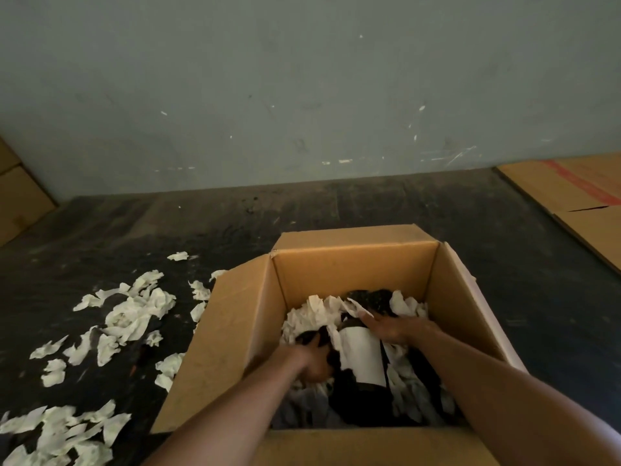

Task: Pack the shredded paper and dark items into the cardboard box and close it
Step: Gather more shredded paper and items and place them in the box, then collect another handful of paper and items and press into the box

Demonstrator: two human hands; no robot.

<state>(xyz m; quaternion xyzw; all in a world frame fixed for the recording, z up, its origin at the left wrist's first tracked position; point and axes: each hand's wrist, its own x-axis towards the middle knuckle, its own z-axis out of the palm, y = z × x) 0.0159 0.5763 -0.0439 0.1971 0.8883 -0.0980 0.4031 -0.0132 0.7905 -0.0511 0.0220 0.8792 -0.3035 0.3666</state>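
An open cardboard box stands on the dark floor, all flaps up or spread. Inside lie white shredded paper and dark items; one looks like a dark bottle with a white label. Both my arms reach into the box. My left hand rests on a dark item at the left of the bottle, fingers curled, blurred. My right hand lies flat with fingers apart on the top of the labelled bottle. More shredded paper lies scattered on the floor to the left of the box.
A grey-green wall rises behind the floor. Flattened cardboard lies at the far right, and stacked cardboard boxes stand at the far left. Another heap of paper scraps lies at the lower left.
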